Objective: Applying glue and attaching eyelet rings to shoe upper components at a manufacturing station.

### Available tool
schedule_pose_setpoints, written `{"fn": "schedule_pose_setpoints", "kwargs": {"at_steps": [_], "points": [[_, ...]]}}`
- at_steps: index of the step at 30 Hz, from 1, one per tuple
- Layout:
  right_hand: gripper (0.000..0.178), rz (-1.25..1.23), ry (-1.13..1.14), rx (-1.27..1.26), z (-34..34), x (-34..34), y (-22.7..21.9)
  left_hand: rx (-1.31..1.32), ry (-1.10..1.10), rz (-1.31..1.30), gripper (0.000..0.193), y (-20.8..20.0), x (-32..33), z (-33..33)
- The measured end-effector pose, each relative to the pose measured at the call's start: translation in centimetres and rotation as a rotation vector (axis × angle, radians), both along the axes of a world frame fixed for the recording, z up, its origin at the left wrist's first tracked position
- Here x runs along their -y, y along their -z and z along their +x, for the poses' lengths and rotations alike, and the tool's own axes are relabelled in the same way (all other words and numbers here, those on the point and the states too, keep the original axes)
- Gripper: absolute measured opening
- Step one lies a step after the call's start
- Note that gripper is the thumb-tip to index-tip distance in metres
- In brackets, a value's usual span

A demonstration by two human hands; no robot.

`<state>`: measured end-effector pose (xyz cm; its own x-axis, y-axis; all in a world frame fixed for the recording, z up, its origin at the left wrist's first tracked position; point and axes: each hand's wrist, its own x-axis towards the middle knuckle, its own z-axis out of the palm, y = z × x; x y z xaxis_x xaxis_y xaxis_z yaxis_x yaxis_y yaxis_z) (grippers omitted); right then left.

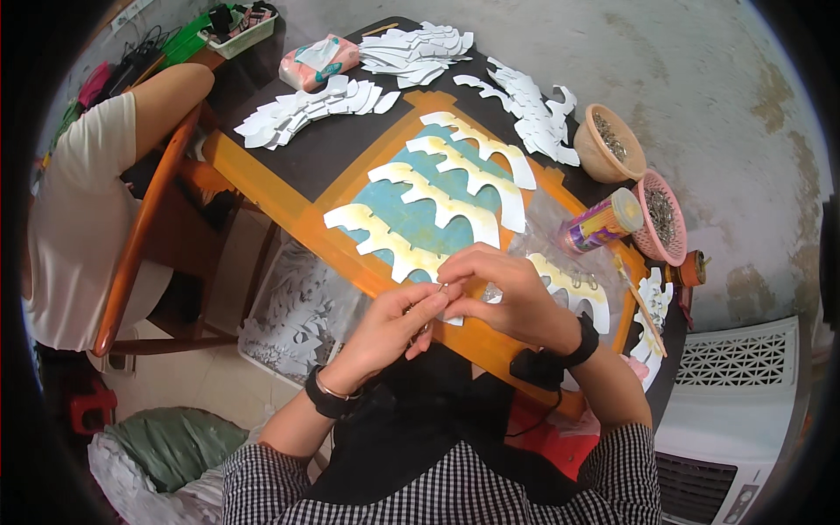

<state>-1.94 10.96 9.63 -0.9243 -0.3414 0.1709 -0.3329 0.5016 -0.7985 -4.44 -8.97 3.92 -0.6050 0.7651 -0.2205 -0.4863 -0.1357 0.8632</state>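
Close together over the near edge of the board, my two hands meet at a tiny metal piece (444, 285). My left hand (394, 325) pinches it between thumb and finger, and more small metal bits seem tucked in its curled fingers. My right hand (512, 293) is closed, its fingertips pressed together beside the piece; what they grip is too small to make out. Beyond my hands lie several curved white paper cutouts (442, 210) with scalloped edges and a yellowish coating, on a blue-green sheet (372, 194) framed by orange tape (346, 179).
Stacked white cutouts (319, 109) and a tissue pack (317, 59) occupy the far side. At right stand a tan bowl (604, 166) and a pink basket (661, 249) of metal pieces, a printed jar (604, 219) and a brush (643, 306). A person in white (79, 227) sits left.
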Motion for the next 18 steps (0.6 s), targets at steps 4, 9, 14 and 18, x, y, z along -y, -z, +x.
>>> {"fn": "schedule_pose_setpoints", "kwargs": {"at_steps": [4, 9, 14, 18], "points": [[0.024, 0.016, 0.174, -0.271, -0.4, -0.3, 1.7, -0.053, -0.106, -0.040, 0.030, 0.9, -0.6, -0.3], [0.015, -0.289, 0.291, 0.425, -0.8, -1.1, 2.2, -0.145, -0.165, -0.145, 0.026, 1.1, -1.0, 0.1], [0.014, -0.073, 0.369, 0.312, -3.0, -2.2, 2.2, -0.890, -0.457, -0.352, 0.018, 2.1, -1.5, 0.8], [0.015, 0.054, 0.306, 0.276, -4.5, -3.1, 3.1, -1.102, -0.368, -0.472, 0.027, 2.2, -1.4, 1.4]]}}
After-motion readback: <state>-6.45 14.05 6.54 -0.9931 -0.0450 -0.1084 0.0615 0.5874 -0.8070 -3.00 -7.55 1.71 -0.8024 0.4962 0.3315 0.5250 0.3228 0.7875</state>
